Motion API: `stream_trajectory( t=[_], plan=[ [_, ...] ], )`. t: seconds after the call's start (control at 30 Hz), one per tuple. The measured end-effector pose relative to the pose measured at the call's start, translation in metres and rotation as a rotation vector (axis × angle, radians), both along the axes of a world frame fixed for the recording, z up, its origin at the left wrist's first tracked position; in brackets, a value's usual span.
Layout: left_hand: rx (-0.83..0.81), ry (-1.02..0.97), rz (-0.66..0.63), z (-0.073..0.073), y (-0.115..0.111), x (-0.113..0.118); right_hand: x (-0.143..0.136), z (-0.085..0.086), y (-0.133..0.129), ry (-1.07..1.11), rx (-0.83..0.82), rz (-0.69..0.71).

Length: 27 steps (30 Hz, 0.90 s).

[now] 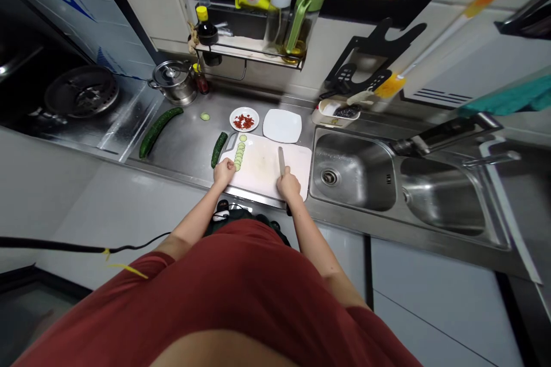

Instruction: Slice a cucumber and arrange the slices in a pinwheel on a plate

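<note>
My right hand (288, 184) is wrapped round the handle of a kitchen knife (281, 160), whose blade points away from me over the right part of a white cutting board (262, 182). At the board's left side my left hand (224, 173) has its fingers curled together beside the near end of a row of overlapping cucumber slices (239, 155). Whether a slice is between those fingers is too small to tell. A cut length of cucumber (219, 150) lies just left of the board, beyond my left hand.
Behind the board sit a plate of chopped red pieces (244, 128) and a white square plate (282, 125). Further left are a whole cucumber (159, 131), a cucumber end (205, 116) and a lidded pot (174, 81). A double sink (353, 169) adjoins on the right.
</note>
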<state>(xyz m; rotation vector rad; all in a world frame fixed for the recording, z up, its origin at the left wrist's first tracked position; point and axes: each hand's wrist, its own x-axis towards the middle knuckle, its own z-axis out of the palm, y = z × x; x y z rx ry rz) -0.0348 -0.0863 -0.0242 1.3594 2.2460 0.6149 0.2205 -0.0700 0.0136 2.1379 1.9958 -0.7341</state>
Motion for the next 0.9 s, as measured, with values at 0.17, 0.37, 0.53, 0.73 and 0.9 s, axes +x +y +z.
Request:
stream_trajectory(
  t=[0.17,0.37,0.53,0.73,0.9],
  plan=[
    [-0.004,0.085,-0.066,0.002,0.0,-0.002,0.0,-0.001,-0.001,-0.017,0.001,0.012],
    [-0.077,0.186,-0.046,0.008,0.002,0.001,0.0,0.0,-0.001,-0.012,-0.004,0.013],
    [-0.01,0.121,0.006,0.016,0.018,0.004,-0.001,0.003,-0.002,-0.022,-0.002,0.016],
    [0.033,0.094,0.003,0.022,0.068,0.011,-0.003,0.008,-0.001,-0.03,-0.026,0.029],
    [0.053,0.177,-0.045,0.016,0.106,0.011,-0.003,0.008,0.0,-0.02,-0.027,0.043]
  ],
)
